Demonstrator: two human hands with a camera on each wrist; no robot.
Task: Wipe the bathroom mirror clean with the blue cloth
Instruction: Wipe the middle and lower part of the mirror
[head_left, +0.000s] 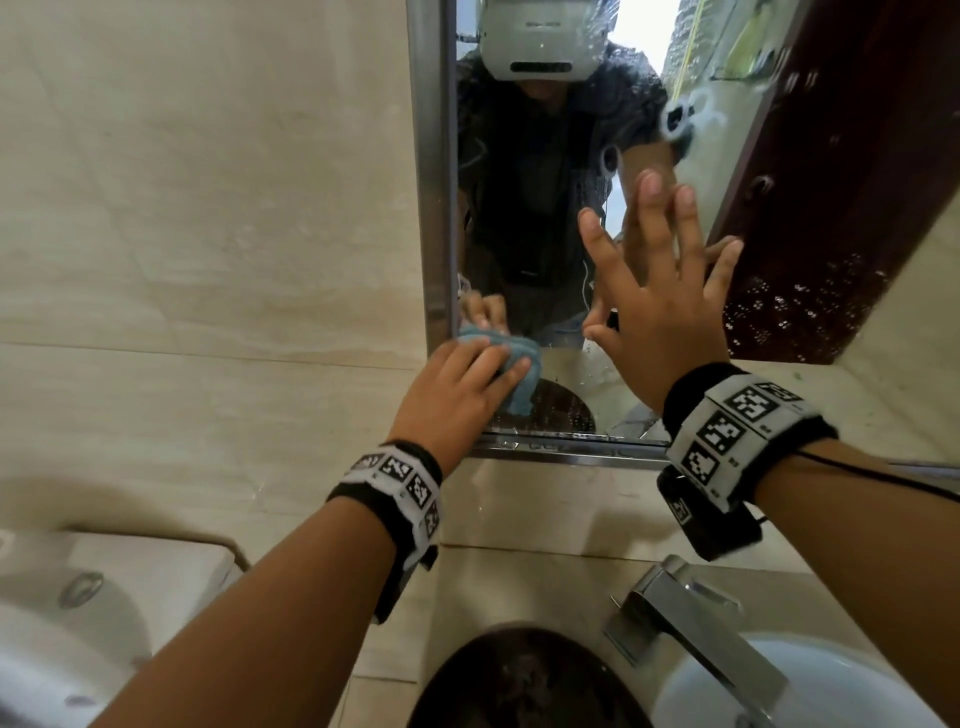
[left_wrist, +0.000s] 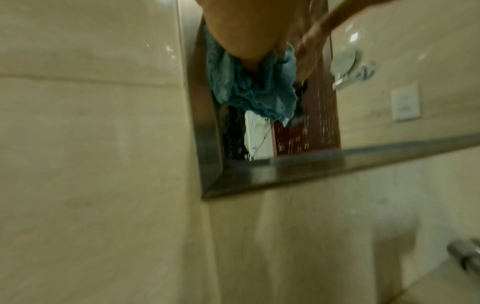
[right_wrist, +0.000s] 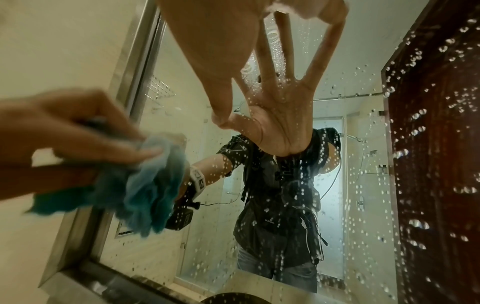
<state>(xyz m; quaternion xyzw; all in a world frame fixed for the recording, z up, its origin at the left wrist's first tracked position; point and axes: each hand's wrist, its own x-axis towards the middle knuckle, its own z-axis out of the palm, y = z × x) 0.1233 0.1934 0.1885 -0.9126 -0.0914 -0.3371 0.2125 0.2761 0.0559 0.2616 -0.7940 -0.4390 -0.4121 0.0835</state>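
Your left hand (head_left: 462, 384) has its fingers curled over a bunched blue cloth (head_left: 522, 371), holding it against the lower left corner of the mirror (head_left: 535, 218), just inside the steel frame (head_left: 435, 208). Loose folds of the cloth hang below your fingers. Your right hand (head_left: 660, 296) is spread wide with straight fingers, holding nothing, its fingertips (head_left: 650, 183) on or nearly on the glass further right; whether the palm touches is unclear. Water droplets (right_wrist: 415, 131) speckle the glass, thickest over the reflected dark red door (head_left: 841, 171). Both wrists wear black bands with square printed markers (head_left: 727, 431).

Below the mirror sit a chrome faucet (head_left: 691, 623), a white basin (head_left: 779, 691) and a dark round bowl (head_left: 519, 680); a white toilet cistern (head_left: 104, 587) stands to your left. Beige tiles (head_left: 208, 208) cover the wall.

Your right hand blocks part of the mirror's centre. The left wrist view is blurred, and your palm hides the cloth's upper part there.
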